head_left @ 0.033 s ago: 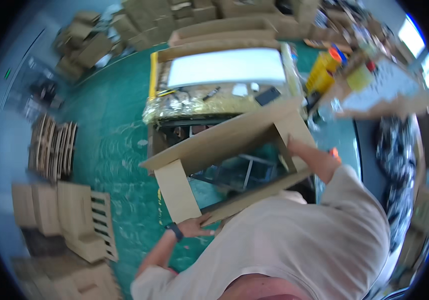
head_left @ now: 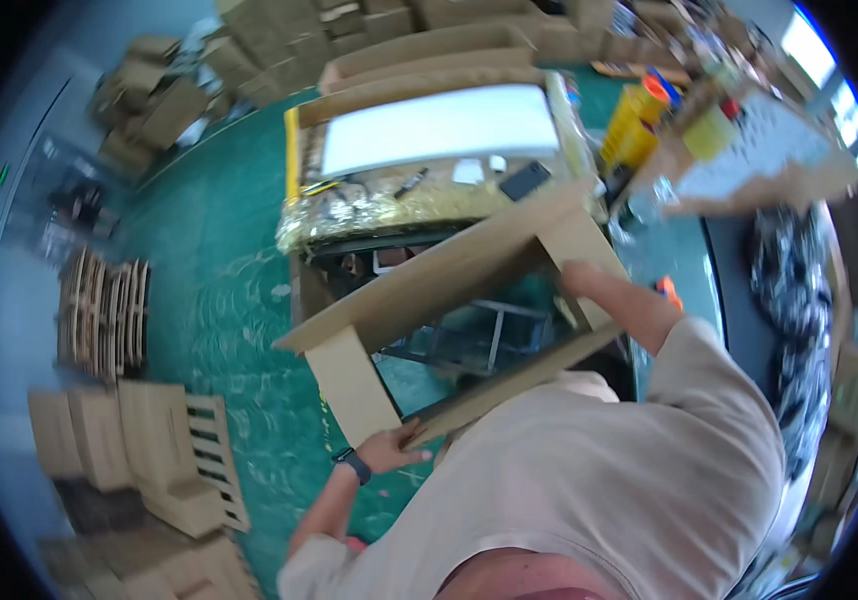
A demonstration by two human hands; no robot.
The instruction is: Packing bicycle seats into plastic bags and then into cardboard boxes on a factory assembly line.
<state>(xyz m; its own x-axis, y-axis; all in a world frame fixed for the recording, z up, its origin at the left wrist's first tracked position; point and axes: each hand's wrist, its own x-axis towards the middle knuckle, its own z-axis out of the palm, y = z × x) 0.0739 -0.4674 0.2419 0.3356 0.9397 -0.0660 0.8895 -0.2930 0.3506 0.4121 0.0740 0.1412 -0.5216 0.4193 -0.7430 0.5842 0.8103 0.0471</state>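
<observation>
I hold a large brown cardboard box point(head_left: 429, 290) with open ends tilted in front of my chest. Through its open middle a metal frame and the green floor show. My left hand point(head_left: 396, 450), with a dark wristband, grips the box's lower near corner beside a hanging flap point(head_left: 351, 385). At the right end, my right hand point(head_left: 597, 288) presses on the box's inner wall, the fingers partly hidden by the cardboard. My light sleeves and shirt fill the lower right of the view.
Beyond the box stands a work table point(head_left: 429, 205) carrying a white panel point(head_left: 444, 130), a dark phone point(head_left: 525, 181) and a pen. Yellow containers point(head_left: 631, 125) stand at its right. Flat cardboard stacks point(head_left: 164, 450) and slatted inserts point(head_left: 104, 310) lie on the green floor to the left.
</observation>
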